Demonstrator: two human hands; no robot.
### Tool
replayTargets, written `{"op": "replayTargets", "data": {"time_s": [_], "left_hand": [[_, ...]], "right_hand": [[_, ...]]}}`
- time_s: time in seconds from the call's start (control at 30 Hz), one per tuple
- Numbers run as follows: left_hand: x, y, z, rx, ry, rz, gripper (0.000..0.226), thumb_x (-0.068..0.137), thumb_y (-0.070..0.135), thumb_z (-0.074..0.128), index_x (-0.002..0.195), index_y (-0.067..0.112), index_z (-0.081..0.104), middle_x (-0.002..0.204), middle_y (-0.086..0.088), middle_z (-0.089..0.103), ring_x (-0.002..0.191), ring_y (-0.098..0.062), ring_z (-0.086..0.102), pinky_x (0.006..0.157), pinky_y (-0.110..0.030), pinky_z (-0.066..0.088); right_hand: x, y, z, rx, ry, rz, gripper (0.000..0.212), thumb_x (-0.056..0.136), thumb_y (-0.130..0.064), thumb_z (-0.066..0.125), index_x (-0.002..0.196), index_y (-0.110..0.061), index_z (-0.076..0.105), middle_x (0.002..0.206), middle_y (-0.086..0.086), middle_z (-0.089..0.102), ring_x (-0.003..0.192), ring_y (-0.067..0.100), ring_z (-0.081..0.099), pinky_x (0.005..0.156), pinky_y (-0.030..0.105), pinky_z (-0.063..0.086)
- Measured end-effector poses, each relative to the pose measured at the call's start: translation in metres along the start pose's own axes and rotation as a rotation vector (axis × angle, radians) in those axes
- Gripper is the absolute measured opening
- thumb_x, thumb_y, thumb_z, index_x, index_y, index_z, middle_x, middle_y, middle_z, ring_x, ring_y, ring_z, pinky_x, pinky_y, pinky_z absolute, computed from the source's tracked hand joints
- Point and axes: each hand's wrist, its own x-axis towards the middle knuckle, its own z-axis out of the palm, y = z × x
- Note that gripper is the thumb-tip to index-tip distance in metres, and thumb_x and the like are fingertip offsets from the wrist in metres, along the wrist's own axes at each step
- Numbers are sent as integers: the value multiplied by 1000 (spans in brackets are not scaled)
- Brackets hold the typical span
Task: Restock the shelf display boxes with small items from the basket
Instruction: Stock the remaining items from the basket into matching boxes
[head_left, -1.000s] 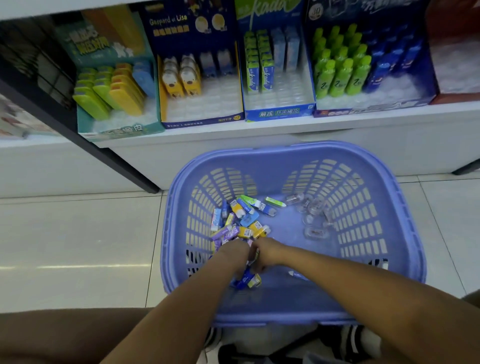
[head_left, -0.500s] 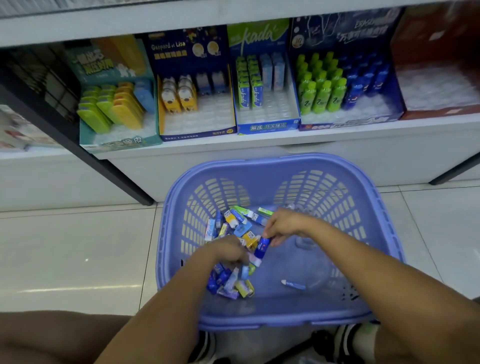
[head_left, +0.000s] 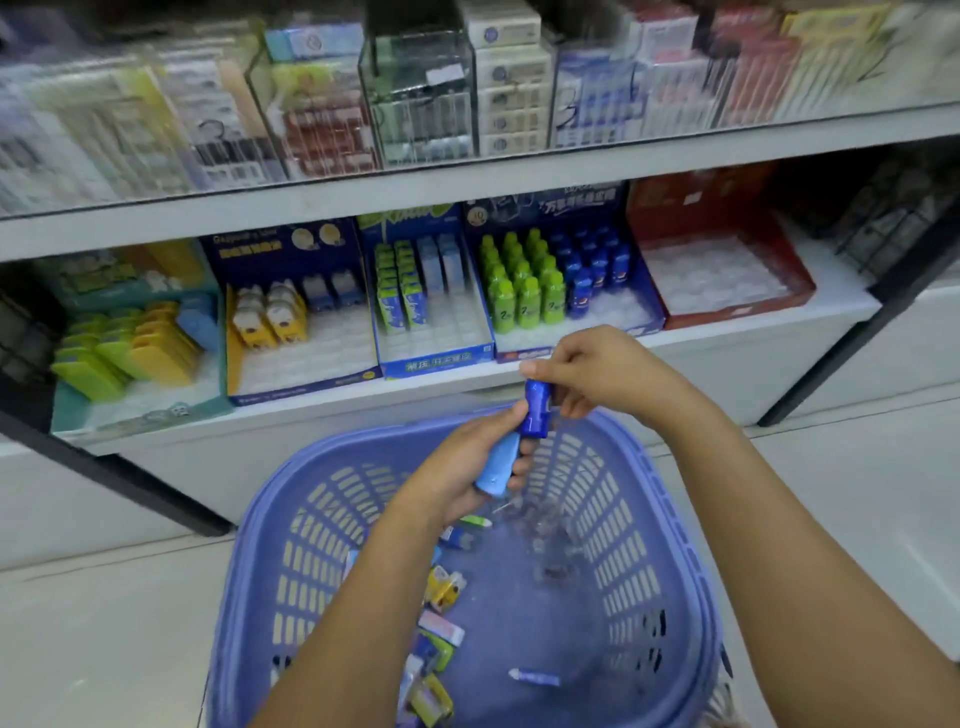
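Our right fingers (head_left: 550, 371) pinch the top of a dark blue bottle-shaped item (head_left: 535, 415), thumb and forefinger closed on its upper end while the other fingers curl beneath. It hangs nearly upright from the right hand (head_left: 608, 374), above the far rim of the basket (head_left: 249, 519). Its lower end reaches our left fingers (head_left: 493, 431), which wrap round a light blue item (head_left: 497, 467). That one pokes out of the left hand (head_left: 452, 473) at a slant, rounded end lowest. We cannot tell whether the two items touch each other.

Below our hands the lilac-blue slatted basket sits on the pale tiled floor (head_left: 104, 623). Along its left side lies a loose heap of small packets (head_left: 441, 623) in yellow, pink, green and blue, partly hidden by our left forearm. One small blue tube (head_left: 535, 677) lies apart on the basket's bottom, and a blurred cluster of clear plastic pieces (head_left: 540, 540) lies near the far wall.

Beyond the basket, the low white shelf (head_left: 701, 358) carries a row of display boxes. Just behind the right hand stands the dark blue box (head_left: 545, 205), holding green bottles (head_left: 519, 291) on its left and blue bottles (head_left: 592, 265) on its right. To its right is a red box (head_left: 701, 202) with a white tray. To its left come a blue box (head_left: 436, 358), a navy-and-yellow box (head_left: 301, 387) and a teal box (head_left: 145, 415). The upper shelf (head_left: 519, 166) holds blurred stock.
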Motion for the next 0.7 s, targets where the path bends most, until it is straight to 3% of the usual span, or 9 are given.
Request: {"op": "replayTargets", "data": {"time_s": [0.1,0.2,0.3,0.4,0.5,0.7], "left_hand": [[5,13,11,-128,-115,21,40,84,43,48,96,9,64,59,4,47,44,-5,38,38,-15,33],[8,20,15,-145,-220,39,44,87,43,42,87,12,73,60,5,48,45,-5,42,38,-16,35],[12,22,21,-144,-246,50,44,89,43,43,88,12,73,62,5,49,46,-5,43,39,-16,37],[18,21,27,-141,-219,89,41,83,48,51,89,14,73,64,6,49,48,-4,42,40,-15,36],[23,21,29,-154,-133,124,38,83,47,54,85,14,73,64,6,49,48,-4,41,39,-15,34],[28,25,26,-238,-100,91,41,82,46,49,82,11,72,62,4,49,45,-6,42,37,-16,34]], "right_hand": [[-9,-10,-20,190,-75,-55,18,86,-23,65,91,-6,66,78,10,67,52,11,61,47,15,47],[-12,-12,-32,294,-122,-94,24,88,-17,61,107,-3,67,81,5,68,56,10,58,49,14,44],[-10,-12,-39,348,-124,-113,22,86,-12,63,104,0,67,70,3,66,54,7,54,51,13,45],[-4,-9,-43,372,-42,-103,11,79,-14,70,86,-6,68,60,-1,63,51,4,53,51,13,45],[2,-6,-41,319,72,-100,22,73,-23,76,81,-7,64,55,-3,59,49,6,50,49,15,41],[6,-4,-42,384,-18,-115,17,80,-13,71,94,-4,67,75,8,67,63,11,61,57,15,49]]}}
